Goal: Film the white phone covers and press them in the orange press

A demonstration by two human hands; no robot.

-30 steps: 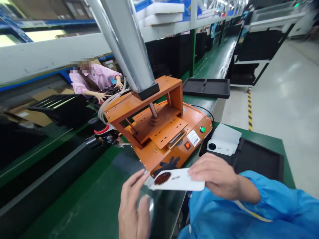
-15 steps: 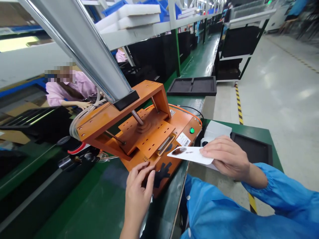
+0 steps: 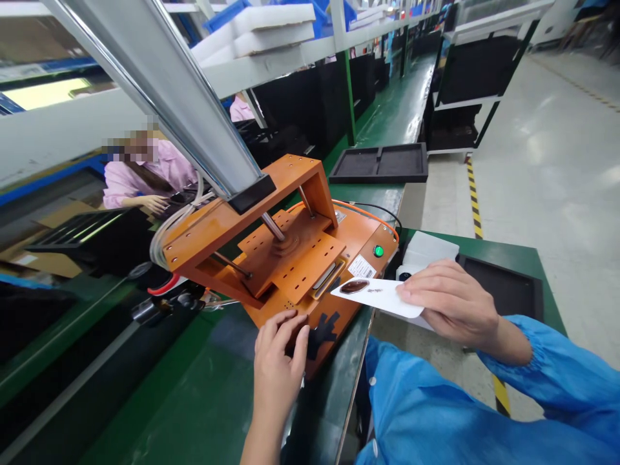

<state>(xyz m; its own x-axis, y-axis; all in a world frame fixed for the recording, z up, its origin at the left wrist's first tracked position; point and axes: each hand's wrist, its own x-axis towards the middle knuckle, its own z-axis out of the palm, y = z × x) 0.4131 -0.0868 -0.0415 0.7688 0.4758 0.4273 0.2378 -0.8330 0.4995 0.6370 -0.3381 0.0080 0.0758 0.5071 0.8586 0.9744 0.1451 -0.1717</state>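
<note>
A thin, flat, white, glossy panel with rounded corners (image 3: 387, 297) is held in the air near the front right part of the orange metal press (image 3: 310, 261). Towards its left end sits 1 dark brown, shiny oval (image 3: 355, 287), and beside that a small grey marking (image 3: 374, 290), too small to read. The rest of the visible face is plain white.

The panel's long axis runs left to right across the view, sloping slightly down to the right. The oval end points left, towards the press; the other end lies under the right hand (image 3: 455, 303), which pinches it between thumb and fingers.

The 2 hands are well apart. The left hand (image 3: 281, 355) is at the press's front edge, fingers bent and thumb standing away from them, near the black strips of tape (image 3: 323, 332); whether the fingertips touch the metal, I cannot tell. Right of the press, a white sheet (image 3: 433, 247) lies beside a shallow black tray (image 3: 506, 284). A black tray with 2 compartments (image 3: 380, 163) rests behind, on the green bench (image 3: 184, 387).
</note>
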